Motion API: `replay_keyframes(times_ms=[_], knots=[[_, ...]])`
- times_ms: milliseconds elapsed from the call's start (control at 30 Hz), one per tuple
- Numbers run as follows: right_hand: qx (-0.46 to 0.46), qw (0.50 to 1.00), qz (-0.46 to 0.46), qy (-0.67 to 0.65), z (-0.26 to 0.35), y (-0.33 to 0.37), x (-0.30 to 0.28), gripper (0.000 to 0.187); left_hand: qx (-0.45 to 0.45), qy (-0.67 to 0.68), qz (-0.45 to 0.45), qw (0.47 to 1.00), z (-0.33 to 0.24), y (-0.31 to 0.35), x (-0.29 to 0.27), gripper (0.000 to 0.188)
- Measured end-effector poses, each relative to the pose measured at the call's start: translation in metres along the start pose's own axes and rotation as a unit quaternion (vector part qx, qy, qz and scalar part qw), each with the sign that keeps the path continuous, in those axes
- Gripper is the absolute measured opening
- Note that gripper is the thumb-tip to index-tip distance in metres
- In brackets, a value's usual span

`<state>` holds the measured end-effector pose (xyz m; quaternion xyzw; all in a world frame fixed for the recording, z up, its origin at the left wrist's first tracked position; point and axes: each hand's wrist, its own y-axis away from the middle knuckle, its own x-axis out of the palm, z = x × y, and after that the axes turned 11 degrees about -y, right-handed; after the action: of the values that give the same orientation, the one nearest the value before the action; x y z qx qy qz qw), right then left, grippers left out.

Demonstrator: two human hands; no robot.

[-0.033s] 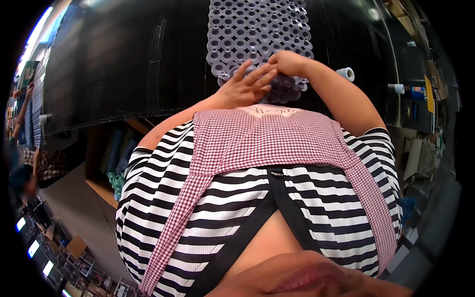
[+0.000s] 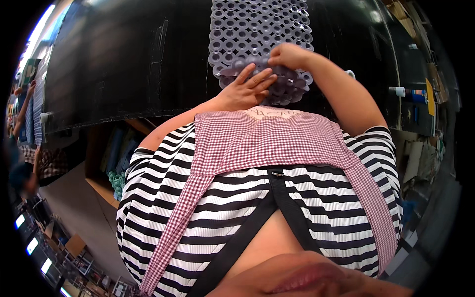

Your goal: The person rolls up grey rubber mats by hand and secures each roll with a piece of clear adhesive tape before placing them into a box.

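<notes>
A translucent grey bath mat (image 2: 255,29) covered with round suction cups lies on a black tabletop (image 2: 128,59) and runs away from me. Its near end is curled over on itself, close to my apron. My left hand (image 2: 242,91) rests against the left of this curled part, fingers spread and nearly straight. At the right side, my right hand (image 2: 288,56) has its fingers bent in a pinch on the turned-over edge. Its fingertips are partly hidden, and so is the underside of the fold.
A white roll (image 2: 351,74) peeks out behind my right forearm, and another white roll (image 2: 397,91) sits farther right. Under the table at left is an open wooden compartment (image 2: 99,183) with pale green tangled material (image 2: 117,183). A co-worker (image 2: 24,173) is at far left.
My right hand has moved slightly away from me, carrying the mat's edge. More of the near end is now turned over, and my left hand has barely shifted.
</notes>
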<state>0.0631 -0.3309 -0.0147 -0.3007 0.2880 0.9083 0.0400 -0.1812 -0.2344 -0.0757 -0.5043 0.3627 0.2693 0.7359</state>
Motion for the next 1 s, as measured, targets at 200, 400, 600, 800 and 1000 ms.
replay_keyframes(times_ms=[200,400,600,800,1000], knots=[[-0.067,0.946,-0.279,0.152,0.050,-0.057,-0.142,0.031,-0.015,0.286,0.177,0.941,0.011,0.009,0.007,0.039],[-0.154,0.977,-0.129,-0.075,0.101,0.040,-0.102,0.017,-0.053,0.334,0.126,0.932,0.019,0.011,0.004,0.038],[-0.009,0.966,0.045,-0.256,0.028,0.056,-0.008,0.010,-0.045,0.038,-0.078,0.995,0.032,-0.011,-0.042,0.041],[-0.058,0.980,-0.057,-0.182,-0.001,0.027,0.017,0.020,-0.156,0.062,0.056,0.984,0.026,-0.021,-0.020,0.049],[-0.222,0.941,-0.193,0.168,0.006,0.060,0.037,0.034,-0.161,0.067,0.069,0.982,0.028,-0.018,-0.019,0.038]])
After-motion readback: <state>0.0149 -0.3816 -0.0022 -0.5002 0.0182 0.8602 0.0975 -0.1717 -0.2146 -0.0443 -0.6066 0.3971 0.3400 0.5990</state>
